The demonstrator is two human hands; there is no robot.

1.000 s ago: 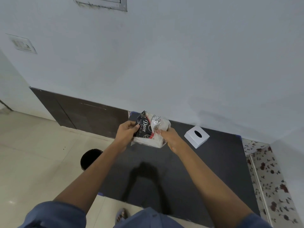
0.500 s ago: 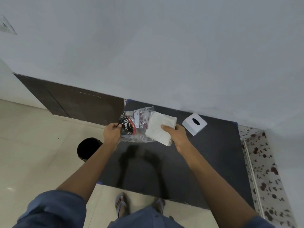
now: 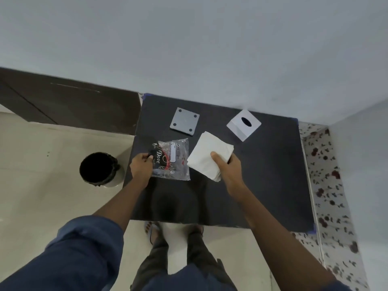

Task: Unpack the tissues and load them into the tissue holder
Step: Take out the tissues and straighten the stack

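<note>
A stack of white tissues point(image 3: 206, 153) is out of its wrapper, held by my right hand point(image 3: 227, 170) over the middle of the black table point(image 3: 268, 175). My left hand point(image 3: 141, 169) grips the left end of the flat, clear and black plastic wrapper point(image 3: 173, 160), which looks empty. The white cube tissue holder point(image 3: 243, 124) with an oval slot on top stands at the back right of the table. Its grey square base plate point(image 3: 184, 121), with round feet at the corners, lies apart at the back centre.
A black-lined bin point(image 3: 98, 170) stands on the pale floor just left of the table. A white wall runs behind the table and a patterned ledge point(image 3: 327, 185) borders its right side. My feet are at the table's front edge.
My right hand pulled the tissue stack fully out of the wrapper and to the right. Both hands came lower over the table. The view tilted down, showing the base plate.
</note>
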